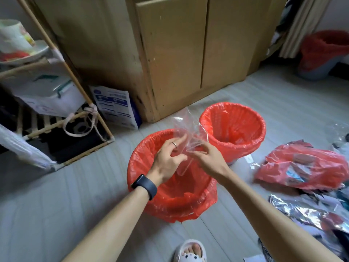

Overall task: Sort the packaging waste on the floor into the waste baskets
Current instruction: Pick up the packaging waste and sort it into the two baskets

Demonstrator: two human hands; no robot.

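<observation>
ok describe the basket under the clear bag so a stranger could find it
Start at the cabinet; two red-lined baskets stand on the floor before it. It is the near basket, left of the far basket, and the only one under the left hand and right hand.

Clear bag (pixel 186 127): see-through, outline hard to trace, lower part lost between the 2 hands. Left hand (pixel 168 159): fingers blurred, cannot tell if it grips the film or only touches it. Right hand (pixel 205 157): fingertips smeared through the film. Near basket (pixel 139 154): rim partly covered by left wrist. Far basket (pixel 245 148): lower left side behind right hand. 3rd basket (pixel 321 52): blurred. Waste pile (pixel 294 208): cut by right edge, items too jumbled to tell. Printed bag (pixel 115 106): text unreadable. Slipper (pixel 188 252): cut by bottom edge.
</observation>
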